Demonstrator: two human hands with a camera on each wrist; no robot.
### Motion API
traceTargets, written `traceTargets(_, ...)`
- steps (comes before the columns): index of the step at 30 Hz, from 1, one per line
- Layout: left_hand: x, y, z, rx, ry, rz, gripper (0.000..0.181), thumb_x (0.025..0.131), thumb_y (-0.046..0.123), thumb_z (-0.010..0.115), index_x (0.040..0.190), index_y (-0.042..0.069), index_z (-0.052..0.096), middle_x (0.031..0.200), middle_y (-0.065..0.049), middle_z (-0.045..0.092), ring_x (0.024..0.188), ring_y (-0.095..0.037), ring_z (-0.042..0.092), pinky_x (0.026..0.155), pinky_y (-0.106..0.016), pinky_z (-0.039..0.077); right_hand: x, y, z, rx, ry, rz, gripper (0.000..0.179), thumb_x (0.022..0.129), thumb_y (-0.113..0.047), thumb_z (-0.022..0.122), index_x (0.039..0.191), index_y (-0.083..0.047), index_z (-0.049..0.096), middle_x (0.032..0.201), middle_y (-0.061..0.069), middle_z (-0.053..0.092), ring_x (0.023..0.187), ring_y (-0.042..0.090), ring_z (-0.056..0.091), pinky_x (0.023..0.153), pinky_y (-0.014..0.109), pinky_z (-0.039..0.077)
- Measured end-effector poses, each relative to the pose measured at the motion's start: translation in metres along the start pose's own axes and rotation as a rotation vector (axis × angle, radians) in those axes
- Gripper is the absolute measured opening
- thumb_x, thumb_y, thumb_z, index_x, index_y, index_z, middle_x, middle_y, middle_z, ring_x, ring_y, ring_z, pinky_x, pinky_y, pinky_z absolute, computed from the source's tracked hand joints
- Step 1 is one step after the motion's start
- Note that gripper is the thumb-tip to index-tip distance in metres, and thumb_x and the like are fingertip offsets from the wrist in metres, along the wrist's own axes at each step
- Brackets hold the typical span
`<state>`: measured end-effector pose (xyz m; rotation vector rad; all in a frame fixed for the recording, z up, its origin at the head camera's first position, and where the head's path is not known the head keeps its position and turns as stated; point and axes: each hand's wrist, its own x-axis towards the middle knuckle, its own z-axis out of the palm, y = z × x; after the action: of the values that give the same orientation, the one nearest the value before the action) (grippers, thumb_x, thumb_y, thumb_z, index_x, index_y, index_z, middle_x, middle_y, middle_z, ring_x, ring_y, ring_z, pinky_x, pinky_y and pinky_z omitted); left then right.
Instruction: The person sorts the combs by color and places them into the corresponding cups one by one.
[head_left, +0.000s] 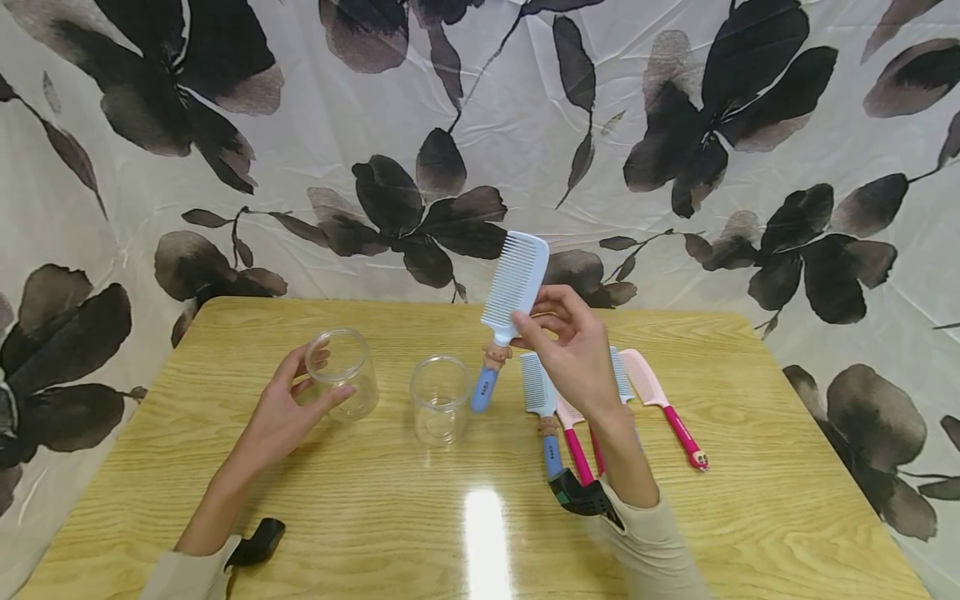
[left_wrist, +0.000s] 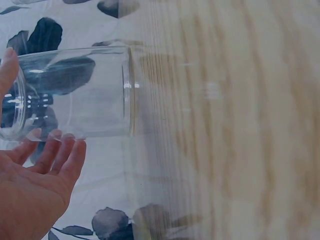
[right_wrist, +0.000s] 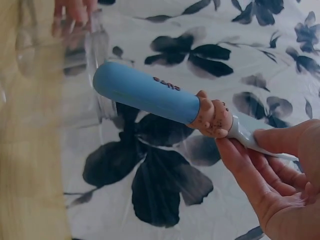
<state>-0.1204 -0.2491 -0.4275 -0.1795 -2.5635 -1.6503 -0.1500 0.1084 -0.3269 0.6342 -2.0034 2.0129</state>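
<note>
**Pale-blue plastic comb [head_left: 517, 283] held up**

Right hand [head_left: 573, 358] pinches it; left hand [head_left: 285, 410] grips a clear round jar [head_left: 362, 373]. A second clear jar [head_left: 439, 406] stands between; neither holds combs. Pink combs [head_left: 647, 382] and blue combs [head_left: 540, 392] by the right wrist seem left.

We count at least six combs [head_left: 519, 279], two jars [head_left: 441, 402], two hands [head_left: 576, 357], two wrist cameras [head_left: 258, 542], one table [head_left: 375, 500], one cloth [head_left: 300, 125]
</note>
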Motion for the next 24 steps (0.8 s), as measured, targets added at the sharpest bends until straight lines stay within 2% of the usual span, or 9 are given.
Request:
traceTargets(4,0.000,-0.001,0.000,-0.006,0.005,0.004,0.081,0.094,0.019,0.078,0.160,0.011,0.031,0.150,-0.018,0.042,0.138,-0.035,0.042,0.098,-0.002,0.035,0.000,-0.001,0.010,0.023,-0.027,0.017,0.026,0.095,0.009,0.067,0.120,0.010,0.058,0.105,0.023,0.065,0.089,0.018,0.071,0.077,0.043,0.063)
traceTargets(12,0.000,-0.001,0.001,-0.014,0.006,0.009,0.081,0.094,0.018,0.078,0.159,0.010,0.032,0.150,-0.018,0.042,0.137,-0.036,0.043,0.099,-0.004,0.036,0.003,0.002,0.031,0.079,-0.078,0.039,0.027,0.096,0.008,0.066,0.121,0.010,0.057,0.106,0.025,0.064,0.089,0.018,0.071,0.078,0.044,0.063)
traceTargets(20,0.000,0.000,0.001,-0.012,-0.002,-0.014,0.080,0.095,0.022,0.077,0.159,0.011,0.032,0.150,-0.018,0.041,0.137,-0.040,0.045,0.103,-0.016,0.043,0.008,0.004,0.049,0.118,-0.103,0.067,0.027,0.096,0.007,0.066,0.121,0.011,0.056,0.107,0.025,0.064,0.090,0.017,0.071,0.080,0.045,0.063)
traceTargets(24,0.000,-0.001,0.000,0.004,-0.001,-0.017,0.080,0.096,0.024,0.077,0.160,0.010,0.031,0.151,-0.017,0.041,0.138,-0.040,0.044,0.109,-0.028,0.045,0.010,0.006,0.058,0.145,-0.110,0.066,0.026,0.096,0.007,0.066,0.120,0.011,0.056,0.107,0.025,0.064,0.090,0.016,0.071,0.079,0.046,0.063)
